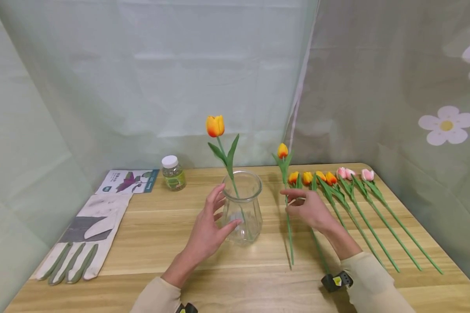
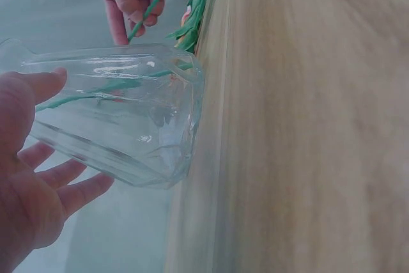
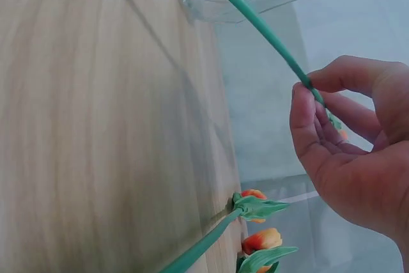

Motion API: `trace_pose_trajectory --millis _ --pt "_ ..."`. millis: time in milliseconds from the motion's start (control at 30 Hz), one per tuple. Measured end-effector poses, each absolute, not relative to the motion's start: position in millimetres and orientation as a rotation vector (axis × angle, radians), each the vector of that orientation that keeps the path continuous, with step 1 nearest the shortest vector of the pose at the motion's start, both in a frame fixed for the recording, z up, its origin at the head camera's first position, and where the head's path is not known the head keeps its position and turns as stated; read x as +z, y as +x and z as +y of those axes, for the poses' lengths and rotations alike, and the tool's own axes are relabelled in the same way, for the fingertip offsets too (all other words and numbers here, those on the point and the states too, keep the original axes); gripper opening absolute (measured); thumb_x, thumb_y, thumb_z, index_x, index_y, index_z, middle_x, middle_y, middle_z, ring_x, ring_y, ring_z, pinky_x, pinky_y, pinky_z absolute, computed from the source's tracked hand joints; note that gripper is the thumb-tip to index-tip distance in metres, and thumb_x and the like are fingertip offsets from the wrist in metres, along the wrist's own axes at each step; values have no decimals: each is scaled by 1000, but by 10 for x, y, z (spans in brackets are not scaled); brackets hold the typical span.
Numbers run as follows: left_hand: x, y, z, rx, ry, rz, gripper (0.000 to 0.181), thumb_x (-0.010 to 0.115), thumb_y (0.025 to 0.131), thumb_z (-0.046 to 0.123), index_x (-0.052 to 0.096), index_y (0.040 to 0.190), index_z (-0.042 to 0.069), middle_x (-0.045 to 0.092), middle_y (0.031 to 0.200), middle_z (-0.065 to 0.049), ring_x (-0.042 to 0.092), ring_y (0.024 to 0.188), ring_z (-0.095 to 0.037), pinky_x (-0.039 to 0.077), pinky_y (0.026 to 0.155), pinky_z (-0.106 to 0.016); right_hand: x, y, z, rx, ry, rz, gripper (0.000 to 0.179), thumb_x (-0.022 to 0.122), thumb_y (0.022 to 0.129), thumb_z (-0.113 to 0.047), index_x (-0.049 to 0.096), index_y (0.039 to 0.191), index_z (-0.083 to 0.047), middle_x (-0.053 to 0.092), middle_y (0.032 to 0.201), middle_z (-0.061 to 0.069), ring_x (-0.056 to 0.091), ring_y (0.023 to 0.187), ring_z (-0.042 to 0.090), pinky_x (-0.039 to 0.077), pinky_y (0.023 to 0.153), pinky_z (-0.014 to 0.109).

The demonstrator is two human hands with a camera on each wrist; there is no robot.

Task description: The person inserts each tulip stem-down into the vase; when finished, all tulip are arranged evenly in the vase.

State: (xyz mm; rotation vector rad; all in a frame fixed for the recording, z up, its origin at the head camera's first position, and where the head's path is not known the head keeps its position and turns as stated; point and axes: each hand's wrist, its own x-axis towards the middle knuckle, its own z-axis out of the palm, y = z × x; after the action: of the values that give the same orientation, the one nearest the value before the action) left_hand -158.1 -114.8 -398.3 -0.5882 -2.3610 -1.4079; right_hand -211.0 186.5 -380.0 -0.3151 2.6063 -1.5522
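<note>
A clear glass vase (image 1: 254,213) stands on the table with one yellow-orange tulip (image 1: 215,126) upright in it, its stem leaning inside. My left hand (image 1: 209,232) is beside the vase, fingers spread along its left side and thumb in front of the glass. In the left wrist view, the fingers (image 2: 86,194) look loosely extended at the vase wall. Right of the vase, my right hand (image 1: 311,211) pinches the green stem of a second yellow-orange tulip (image 1: 283,151) between thumb and fingertips. That tulip is upright, bloom above the hand and stem hanging down.
Several orange tulips (image 1: 330,178) and pink tulips (image 1: 367,175) lie in a row on the right of the wooden table (image 1: 152,261). At the left are a work glove (image 1: 90,234), a printed packet (image 1: 127,181) and a white-capped jar (image 1: 174,174). Curtains (image 1: 219,65) enclose the table.
</note>
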Motion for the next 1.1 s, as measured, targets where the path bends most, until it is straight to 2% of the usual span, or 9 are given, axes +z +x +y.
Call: trace_pose_trajectory --millis 100,200,333,467,667,767,900,1100 --pt "-3982 -1578 -1149 -1404 -590 -2360 98 86 89 10 23 162 28 53 156 -25 62 132 -49 60 98 -64 -3780 -2096 1870 -1640 -295 2538 50 70 95 -3 64 144 -6 60 138 24 69 104 21 61 81 32" --pt "-3984 -1575 -1147 -1400 -592 -2359 98 86 89 10 23 162 27 53 156 -24 62 132 -49 60 98 -64 -3765 -2090 1869 -1713 -270 2489 53 71 94 -2 63 146 -6 61 145 24 69 104 16 61 88 29" --pt "-3984 -1572 -1145 -1406 -594 -2360 98 86 89 10 23 162 27 53 156 -24 62 132 -49 60 98 -64 -3729 -2088 1863 -1758 -283 2488 53 72 94 -1 62 146 -3 69 134 19 68 100 13 59 87 22" --pt "-3976 -1569 -1144 -1412 -591 -2360 98 86 88 9 23 162 27 53 156 -24 62 132 -49 60 98 -64 -3658 -2084 1862 -1780 -311 2497 52 73 94 -1 63 145 -3 71 127 11 68 98 11 59 87 21" --pt "-3974 -1571 -1149 -1417 -592 -2356 98 85 89 8 23 162 27 52 156 -25 61 133 -49 59 99 -64 -3539 -2089 1847 -1790 -293 2514 52 77 94 -5 65 144 -10 63 135 18 70 95 9 59 86 21" --pt "-3978 -1574 -1153 -1416 -592 -2355 98 85 89 9 23 162 27 52 156 -25 61 133 -49 59 99 -64 -3499 -2097 1826 -1807 -281 2512 51 77 93 -5 66 143 -10 63 133 18 71 94 9 60 85 22" --pt "-3986 -1578 -1153 -1413 -596 -2353 99 86 88 9 23 162 27 53 155 -25 62 132 -48 60 98 -63 -3462 -2108 1802 -1836 -266 2503 51 78 92 -5 67 142 -10 65 122 9 70 94 10 60 85 21" --pt "-3987 -1578 -1153 -1416 -594 -2354 99 86 88 9 23 162 28 54 155 -24 62 132 -48 60 99 -63 -3426 -2101 1783 -1956 -283 2444 51 81 91 -6 66 140 -1 72 104 -6 66 95 7 58 83 18"
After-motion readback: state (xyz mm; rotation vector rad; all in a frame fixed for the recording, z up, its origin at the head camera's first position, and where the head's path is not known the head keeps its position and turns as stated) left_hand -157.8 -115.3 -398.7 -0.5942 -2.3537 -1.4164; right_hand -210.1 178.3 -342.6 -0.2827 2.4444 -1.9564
